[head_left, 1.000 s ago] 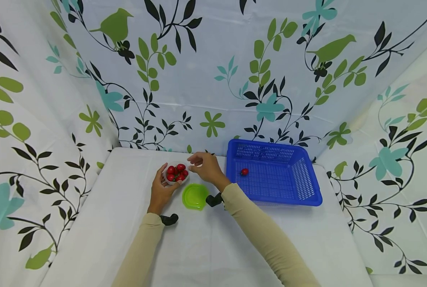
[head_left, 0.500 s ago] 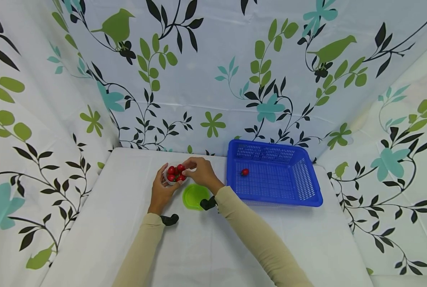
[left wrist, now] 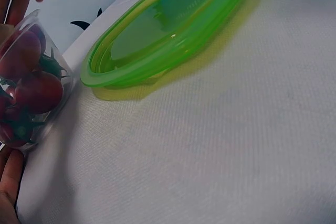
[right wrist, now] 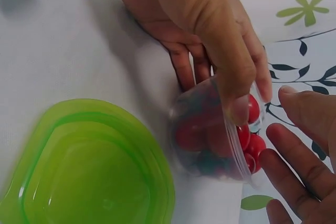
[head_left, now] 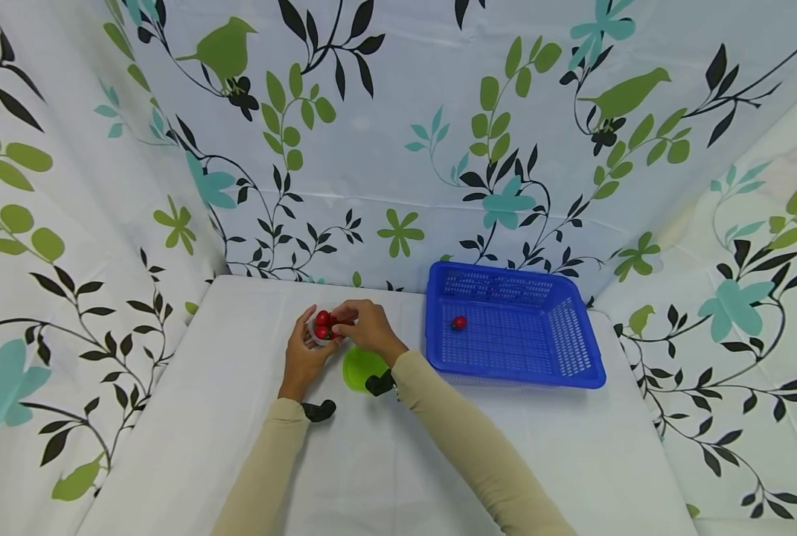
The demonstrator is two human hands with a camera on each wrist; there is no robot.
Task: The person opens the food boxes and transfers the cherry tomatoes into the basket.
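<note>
My left hand (head_left: pixel 302 362) grips a clear plastic cup (right wrist: pixel 185 109) holding several red cherry tomatoes (head_left: pixel 321 318), its thumb over the rim in the right wrist view. The cup is tilted, its mouth facing my right hand (head_left: pixel 370 327). The right fingers, spread apart, have their tips right at the tomatoes in the mouth; they cover part of the cup in the head view. A translucent green lid (right wrist: pixel 94 166) lies on the table just in front of the cup, partly hidden by the right wrist in the head view.
A blue perforated basket (head_left: pixel 515 372) stands at the right on the white table (head_left: pixel 398 461), with one cherry tomato (head_left: pixel 460 322) in it. A patterned curtain (head_left: pixel 344 186) rises behind the table and on both sides.
My right hand has moved left and slightly down to the mouth of the cup, hiding more tomatoes. The left hand has held the cup in about the same place.
</note>
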